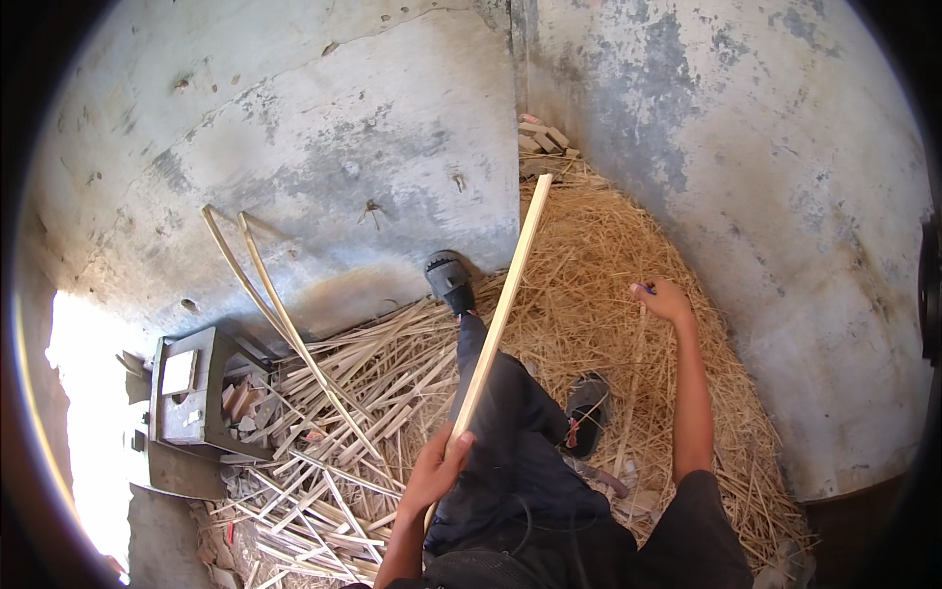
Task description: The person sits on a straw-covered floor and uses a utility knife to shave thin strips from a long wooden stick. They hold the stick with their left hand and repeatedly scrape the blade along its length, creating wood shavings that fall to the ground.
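Seen from the head camera I am watching, a seated person works bamboo in a corner of stained concrete walls (324, 147). I take the long pale bamboo strip (502, 304) as my landmark. Far to its left, at the edge of the bright doorway, stands a grey metal box-like machine (191, 398) with wood scraps piled against it. Between the machine and the strip, two thin curved slats (260, 285) lean up against the wall, and a loose heap of split bamboo slats (343, 442) covers the floor. The left hand (437, 471) is clamped around the lower end of the strip, fingers wrapped tight; the strip rises from that grip up and slightly right, its tip near the wall corner. The strip crosses over the person's dark-trousered left leg (491, 412), whose black sandal (449, 280) sits just left of it. To the right of the strip, a second sandalled foot (587, 412) rests on a mound of fine straw-coloured shavings (608, 255). Further right, the right hand (665, 299) reaches out over the shavings, fingers pinched together on a small blue-tipped object (649, 289); I cannot tell what it is. Behind the strip's tip, small wood blocks (543, 137) lie in the corner.
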Demonstrator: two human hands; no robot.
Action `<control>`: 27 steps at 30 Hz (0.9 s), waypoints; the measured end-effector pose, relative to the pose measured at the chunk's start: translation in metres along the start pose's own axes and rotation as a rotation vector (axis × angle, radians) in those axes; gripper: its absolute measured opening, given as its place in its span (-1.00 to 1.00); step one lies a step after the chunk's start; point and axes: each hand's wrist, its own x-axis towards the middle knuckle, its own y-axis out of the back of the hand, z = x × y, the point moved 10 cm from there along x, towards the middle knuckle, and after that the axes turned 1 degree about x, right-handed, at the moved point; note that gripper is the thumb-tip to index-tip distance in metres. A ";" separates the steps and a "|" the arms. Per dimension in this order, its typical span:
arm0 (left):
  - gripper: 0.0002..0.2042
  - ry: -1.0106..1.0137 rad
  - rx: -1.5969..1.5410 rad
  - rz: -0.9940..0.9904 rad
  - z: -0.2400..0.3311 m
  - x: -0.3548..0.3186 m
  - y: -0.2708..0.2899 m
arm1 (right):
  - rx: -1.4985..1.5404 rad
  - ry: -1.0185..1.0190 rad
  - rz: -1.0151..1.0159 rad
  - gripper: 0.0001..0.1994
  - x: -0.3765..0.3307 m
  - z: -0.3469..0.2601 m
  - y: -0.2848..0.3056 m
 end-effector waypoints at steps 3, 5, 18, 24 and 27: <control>-0.64 0.003 -0.090 -0.109 0.011 0.017 -0.021 | 0.275 0.234 0.360 -0.38 -0.010 0.011 0.013; -0.62 0.002 -0.159 -0.182 0.006 0.023 -0.029 | 0.556 0.219 0.238 -0.44 -0.024 -0.015 0.002; -0.37 0.121 -0.285 -0.474 0.036 0.027 -0.077 | 1.303 0.499 -0.081 -0.60 -0.189 -0.203 0.031; -0.33 0.236 -0.439 -0.568 0.037 0.017 -0.091 | 1.472 0.520 -0.240 -0.61 -0.198 -0.222 0.024; -0.36 0.275 -0.558 -0.665 0.022 0.015 -0.097 | 1.564 0.540 -0.288 -0.62 -0.199 -0.226 0.023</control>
